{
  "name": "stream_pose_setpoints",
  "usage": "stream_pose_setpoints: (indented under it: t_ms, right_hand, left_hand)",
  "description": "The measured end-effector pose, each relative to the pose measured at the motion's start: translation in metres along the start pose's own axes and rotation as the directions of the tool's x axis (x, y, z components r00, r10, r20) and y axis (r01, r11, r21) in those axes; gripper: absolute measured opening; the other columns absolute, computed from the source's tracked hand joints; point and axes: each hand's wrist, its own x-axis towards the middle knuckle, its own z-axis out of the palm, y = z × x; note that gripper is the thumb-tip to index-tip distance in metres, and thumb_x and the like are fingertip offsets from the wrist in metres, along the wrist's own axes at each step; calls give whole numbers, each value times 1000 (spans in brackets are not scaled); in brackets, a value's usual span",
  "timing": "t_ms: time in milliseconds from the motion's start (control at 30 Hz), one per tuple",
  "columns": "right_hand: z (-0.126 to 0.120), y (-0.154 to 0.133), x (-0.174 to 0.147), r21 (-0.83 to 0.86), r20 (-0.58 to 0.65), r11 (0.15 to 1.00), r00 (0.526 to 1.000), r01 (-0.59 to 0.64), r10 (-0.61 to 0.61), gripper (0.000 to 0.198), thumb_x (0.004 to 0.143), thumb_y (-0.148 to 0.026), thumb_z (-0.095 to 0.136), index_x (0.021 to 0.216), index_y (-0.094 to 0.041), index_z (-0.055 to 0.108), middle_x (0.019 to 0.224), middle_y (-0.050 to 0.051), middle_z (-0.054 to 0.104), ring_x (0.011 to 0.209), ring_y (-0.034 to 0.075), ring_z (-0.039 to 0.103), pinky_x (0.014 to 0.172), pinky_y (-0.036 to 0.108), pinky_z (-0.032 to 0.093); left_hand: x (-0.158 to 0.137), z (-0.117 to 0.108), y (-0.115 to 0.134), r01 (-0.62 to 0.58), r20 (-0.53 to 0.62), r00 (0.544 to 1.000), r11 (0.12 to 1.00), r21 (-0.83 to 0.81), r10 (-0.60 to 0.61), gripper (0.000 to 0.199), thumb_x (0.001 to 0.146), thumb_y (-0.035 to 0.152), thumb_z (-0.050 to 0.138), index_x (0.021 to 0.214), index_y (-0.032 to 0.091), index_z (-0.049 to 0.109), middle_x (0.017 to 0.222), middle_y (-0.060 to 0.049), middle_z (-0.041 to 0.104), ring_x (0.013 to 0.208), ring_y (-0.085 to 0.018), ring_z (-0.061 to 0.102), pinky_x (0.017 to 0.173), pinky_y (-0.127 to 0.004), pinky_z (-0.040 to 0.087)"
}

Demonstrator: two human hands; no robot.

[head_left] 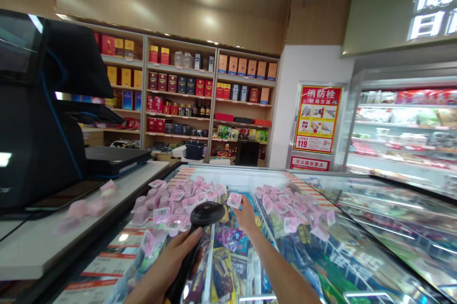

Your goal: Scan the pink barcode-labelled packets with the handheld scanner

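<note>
My left hand (174,255) is wrapped round the handle of a black handheld barcode scanner (206,213). The scanner's head points away from me and to the right. Between its fingers, my right hand (247,217) pinches a small pink cup (234,200), its labelled face turned toward me. Cup and scanner head are apart. Left of the scanner, a heap of similar pink cups (174,201) with white barcode labels lies on the glass top of a chest freezer (228,173). Another group of pink cups (291,206) is spread to the right of my right hand.
A counter (53,247) at left carries a dark checkout terminal (32,118) and several pink cups (87,208). Packaged goods (223,273) lie under the freezer glass. Behind stand shelves (210,89) of boxes and bottles, a red fire-hydrant sign (317,119) and a lit refrigerated display (403,127).
</note>
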Motion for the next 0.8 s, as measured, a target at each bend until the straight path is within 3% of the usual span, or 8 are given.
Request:
stream_pose_setpoints:
  t_ms: [300,467,600,700,800]
  right_hand:
    - [-5,19,6,-193,-123,981,992,-10,-14,23,61,-19,50,83,-14,54,82,7,60,79,19,54,72,28,40]
    - [-24,29,5,-283,-206,949,976,-135,78,25,65,-26,48,87,-15,53,78,7,60,73,19,55,64,27,41]
    - [-41,40,2,-461,-246,855,960,-238,135,48,67,-25,45,114,-16,38,90,8,58,80,20,55,65,27,40]
    - [-50,44,1,-617,-168,760,977,-206,128,42,70,-25,45,112,-20,42,92,7,57,88,20,52,70,28,38]
    - [-58,44,1,-682,-166,702,979,-204,122,36,71,-25,45,105,-17,47,94,9,55,92,21,50,72,27,37]
  left_hand:
    - [11,9,-10,55,22,998,998,4,-56,35,58,51,56,58,16,51,44,3,52,36,-9,45,37,-19,33]
    - [11,8,-8,7,28,1000,1000,9,-8,34,61,50,53,56,16,51,44,2,52,37,-8,44,38,-19,34]
    - [7,4,-2,-11,-22,1000,1000,-5,11,32,63,47,52,57,16,50,44,3,51,37,-7,42,40,-19,33]
    - [5,-3,3,-11,-36,999,1000,-13,10,31,63,47,53,59,16,49,43,4,51,37,-7,42,39,-18,32]
    - [4,-12,5,-14,-42,999,1000,-11,14,32,62,47,54,57,16,49,41,4,49,36,-7,41,38,-18,32]
